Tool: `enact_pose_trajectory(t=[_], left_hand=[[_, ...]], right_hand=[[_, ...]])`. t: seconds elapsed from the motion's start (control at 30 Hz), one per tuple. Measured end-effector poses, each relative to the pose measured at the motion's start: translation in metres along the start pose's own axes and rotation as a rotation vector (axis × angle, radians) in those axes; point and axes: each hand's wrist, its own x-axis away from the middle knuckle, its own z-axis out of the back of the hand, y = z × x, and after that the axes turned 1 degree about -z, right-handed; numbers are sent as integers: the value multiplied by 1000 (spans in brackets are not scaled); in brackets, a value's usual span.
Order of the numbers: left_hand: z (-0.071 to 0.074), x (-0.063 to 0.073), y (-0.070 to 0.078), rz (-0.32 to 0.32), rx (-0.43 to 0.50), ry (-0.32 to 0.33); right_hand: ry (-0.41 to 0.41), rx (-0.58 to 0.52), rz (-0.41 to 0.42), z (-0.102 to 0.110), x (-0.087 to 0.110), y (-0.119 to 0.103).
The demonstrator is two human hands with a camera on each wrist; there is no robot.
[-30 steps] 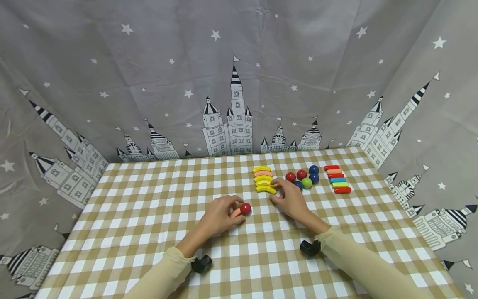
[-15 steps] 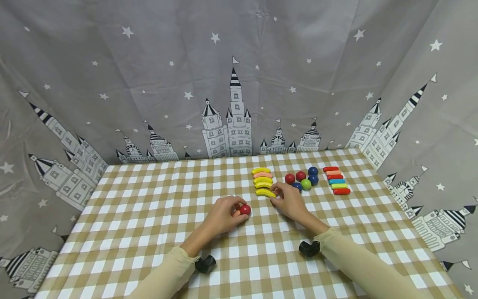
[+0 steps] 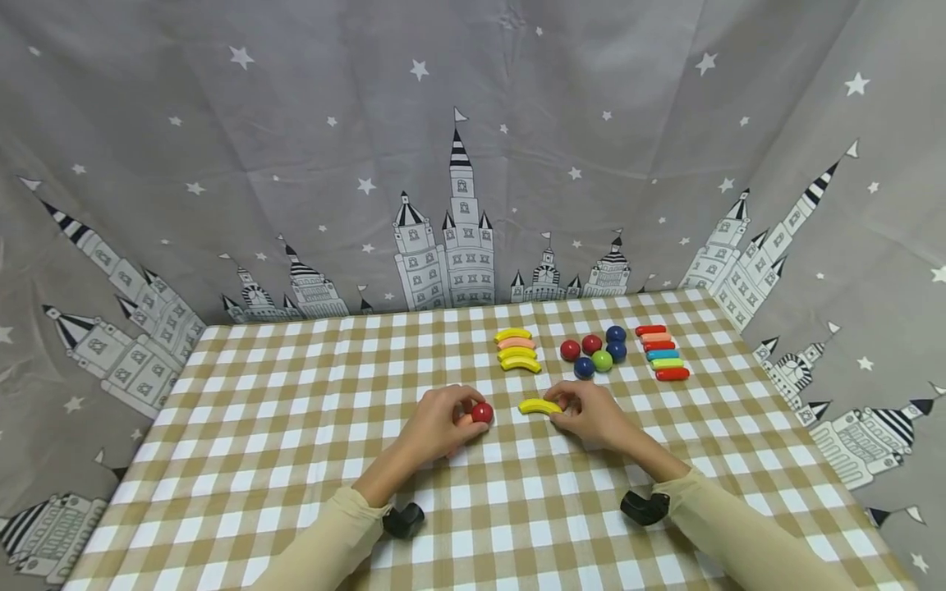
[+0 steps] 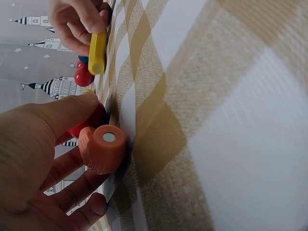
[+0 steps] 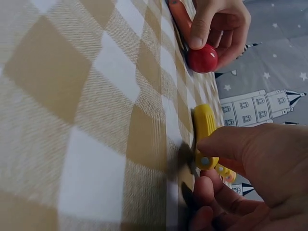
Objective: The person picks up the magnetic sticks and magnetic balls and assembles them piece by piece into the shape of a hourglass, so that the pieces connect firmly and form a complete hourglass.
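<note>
My left hand [image 3: 436,425] pinches a red ball [image 3: 483,413] between thumb and fingers, low over the checked cloth. An orange stick [image 4: 107,149] with a silver disc on its end sits against that ball on the palm side. To the right, my right hand [image 3: 591,416] holds a yellow curved magnetic stick [image 3: 539,406] by its right end, thumb on the near side. A silver disc shows at the held end in the right wrist view. The stick's free end points left toward the red ball, with a small gap between them.
Behind the hands lies a row of curved sticks [image 3: 517,354], yellow and one pink-orange. Right of it sits a cluster of red, blue and green balls [image 3: 602,361], then a column of coloured straight sticks [image 3: 663,355]. A grey castle-print curtain [image 3: 332,164] hangs behind the table.
My right hand has taken the nearest yellow curved stick out of the row and brought it toward me, slightly right. My left hand keeps the red ball in nearly the same place.
</note>
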Motion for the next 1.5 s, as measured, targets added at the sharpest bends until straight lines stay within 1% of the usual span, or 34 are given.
enact_pose_trajectory(t=[0.17, 0.33, 0.53, 0.63, 0.8, 1.1, 1.23, 1.3, 1.5], left_hand=[[1, -1, 1, 15, 3, 3], [1, -2, 1, 33, 10, -1], [1, -1, 2, 57, 16, -13], [1, 0, 2, 53, 15, -12], [2, 1, 3, 48, 16, -11], [1, 0, 2, 47, 13, -8], [0, 0, 1, 47, 13, -6], [0, 0, 2, 44, 12, -5], [2, 0, 5, 56, 39, 7]], right_hand=[[-20, -17, -5, 6, 8, 4], [-34, -32, -16, 8, 11, 5], [-32, 2, 46, 6, 7, 3], [-37, 10, 68, 5, 3, 2], [-64, 22, 81, 5, -3, -1], [-140, 52, 178, 9, -4, 1], [-141, 52, 169, 10, -3, 1], [-132, 51, 148, 11, -2, -1], [-109, 27, 118, 15, 0, -5]])
